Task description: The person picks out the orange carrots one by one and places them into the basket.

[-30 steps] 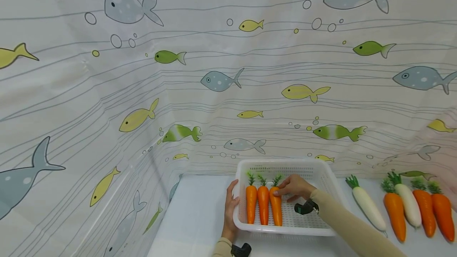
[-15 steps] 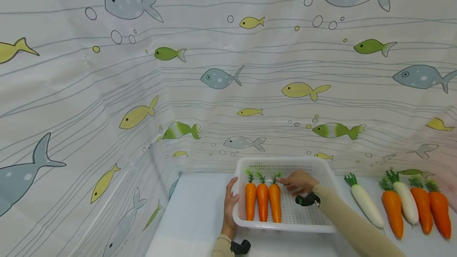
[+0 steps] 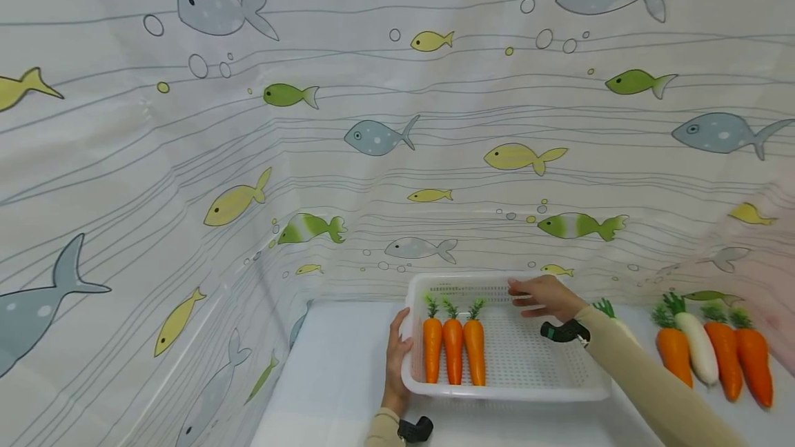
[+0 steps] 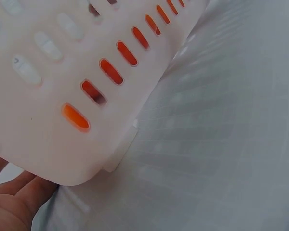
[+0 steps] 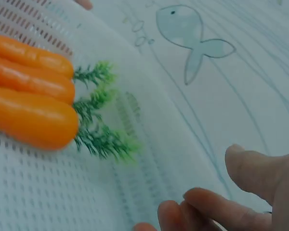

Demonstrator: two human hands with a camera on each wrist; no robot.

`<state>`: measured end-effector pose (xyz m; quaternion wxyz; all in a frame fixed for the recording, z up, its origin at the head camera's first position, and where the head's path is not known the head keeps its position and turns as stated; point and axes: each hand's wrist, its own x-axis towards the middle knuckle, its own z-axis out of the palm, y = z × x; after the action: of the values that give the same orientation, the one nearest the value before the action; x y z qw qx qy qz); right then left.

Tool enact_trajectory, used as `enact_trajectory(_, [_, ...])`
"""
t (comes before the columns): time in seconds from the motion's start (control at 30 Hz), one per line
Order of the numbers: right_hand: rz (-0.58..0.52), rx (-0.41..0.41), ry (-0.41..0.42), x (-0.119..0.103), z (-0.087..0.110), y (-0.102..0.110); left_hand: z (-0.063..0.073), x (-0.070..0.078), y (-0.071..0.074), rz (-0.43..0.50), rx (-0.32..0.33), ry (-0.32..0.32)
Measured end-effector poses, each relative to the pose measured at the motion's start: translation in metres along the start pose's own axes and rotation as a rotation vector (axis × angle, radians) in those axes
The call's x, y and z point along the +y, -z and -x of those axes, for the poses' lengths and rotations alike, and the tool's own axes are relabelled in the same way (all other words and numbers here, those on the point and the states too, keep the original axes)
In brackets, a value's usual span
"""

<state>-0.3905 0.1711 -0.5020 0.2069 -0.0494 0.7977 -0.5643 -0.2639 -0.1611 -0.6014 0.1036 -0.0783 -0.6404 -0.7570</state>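
Three orange carrots (image 3: 475,354) with feathery green tops lie side by side at the left of a white slotted basket (image 3: 534,364). My left hand (image 3: 395,368) holds the basket's left side at the rim; in the left wrist view its fingers (image 4: 36,192) are partly hidden by the basket's corner. Over the back right of the basket hovers my right hand (image 3: 549,296), apart from the carrots, its fingers loosely bent with nothing between them. The right wrist view shows the carrot tops (image 5: 108,142) near that hand's fingertips (image 5: 171,211).
Right of the basket, more carrots (image 3: 754,368) and a white radish (image 3: 697,350) lie on the white table (image 3: 341,364). Another white radish is mostly hidden behind my right forearm (image 3: 646,371). A fish-patterned sheet (image 3: 373,192) rises directly behind and to the left.
My right hand has let go of the rightmost carrot and moved up and to the right, away from its top. My left hand stays on the basket.
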Motion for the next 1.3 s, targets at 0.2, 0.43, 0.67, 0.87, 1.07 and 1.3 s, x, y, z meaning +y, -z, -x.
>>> enact_trajectory(0.2, [0.081,0.005,0.13,-0.013,0.015,0.029,0.0,0.002,0.003,0.001,0.008,-0.01])
enact_trajectory(0.43, [0.155,0.054,0.158,-0.018,0.032,0.062,0.0,0.001,0.003,-0.007,0.011,-0.024])
enact_trajectory(0.67, [0.31,0.128,0.133,-0.014,0.05,0.1,0.001,0.002,0.004,0.003,0.016,-0.027])
enact_trajectory(0.87, [0.519,0.21,0.112,-0.003,0.067,0.127,0.002,0.003,0.006,-0.029,0.037,-0.015])
enact_trajectory(1.07, [0.683,0.229,0.095,0.018,0.08,0.147,0.002,0.003,0.006,-0.019,0.035,-0.016])
enact_trajectory(1.3, [0.758,0.204,-0.027,0.054,0.088,0.172,0.003,0.002,0.005,-0.011,0.028,-0.01])
